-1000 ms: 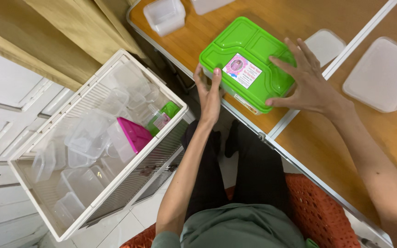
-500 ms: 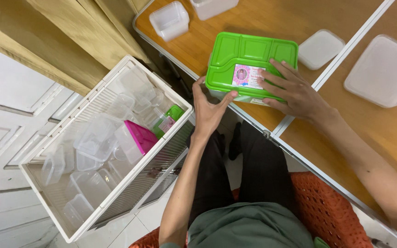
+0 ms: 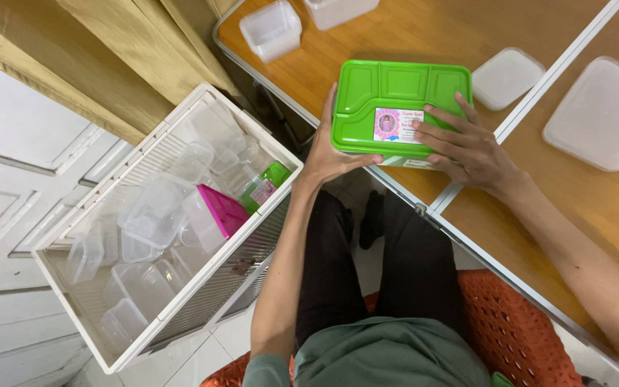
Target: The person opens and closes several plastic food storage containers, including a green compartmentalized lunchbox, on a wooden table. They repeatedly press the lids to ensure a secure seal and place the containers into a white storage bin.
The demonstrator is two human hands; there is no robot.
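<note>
Both hands held the green lunchbox at the desk edge: left hand gripping its side, right hand flat on top. It looked light, stiff and slick; opposite rims seemed best.

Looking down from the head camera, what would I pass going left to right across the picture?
White crate of clear tubs → pink lid → left hand → green lunch box → right hand → small white lid → large white lid.

Green lunchbox: glossy smooth plastic, paper sticker on lid. Bench: matt wood-grain top, metal edge trim. White crate: matt plastic, holds clear plastic tubs. Chair: rough orange weave.
</note>
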